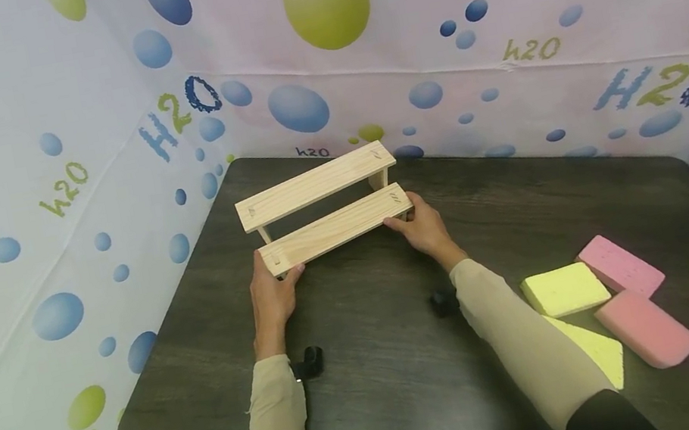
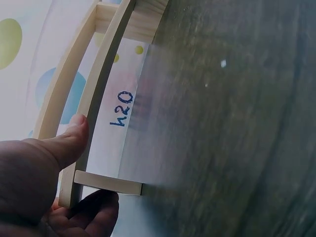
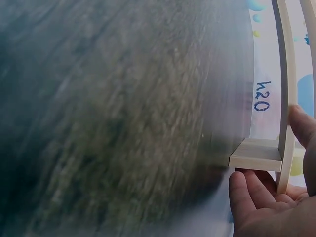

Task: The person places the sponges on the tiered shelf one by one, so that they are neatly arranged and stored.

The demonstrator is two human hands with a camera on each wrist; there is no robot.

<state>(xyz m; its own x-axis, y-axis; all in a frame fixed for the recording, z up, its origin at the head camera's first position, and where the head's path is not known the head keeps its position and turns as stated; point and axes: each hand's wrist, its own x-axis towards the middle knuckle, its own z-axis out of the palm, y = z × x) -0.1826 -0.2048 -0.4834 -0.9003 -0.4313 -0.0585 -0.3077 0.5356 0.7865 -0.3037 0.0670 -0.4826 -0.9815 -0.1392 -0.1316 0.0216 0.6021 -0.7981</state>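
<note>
While coloured blocks [image 1: 565, 289] lie at right, I watch the left hand [image 1: 272, 301] and right hand [image 1: 426, 231] grip a wooden rack [image 1: 335, 230] at opposite ends.

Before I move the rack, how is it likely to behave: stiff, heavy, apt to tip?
The rack is probably stiff, being wooden slats on end pieces. It looks light for its size, with thin slats and an open gap between. It may tip backward if lifted, since the left hand and right hand both hold its front.
</note>
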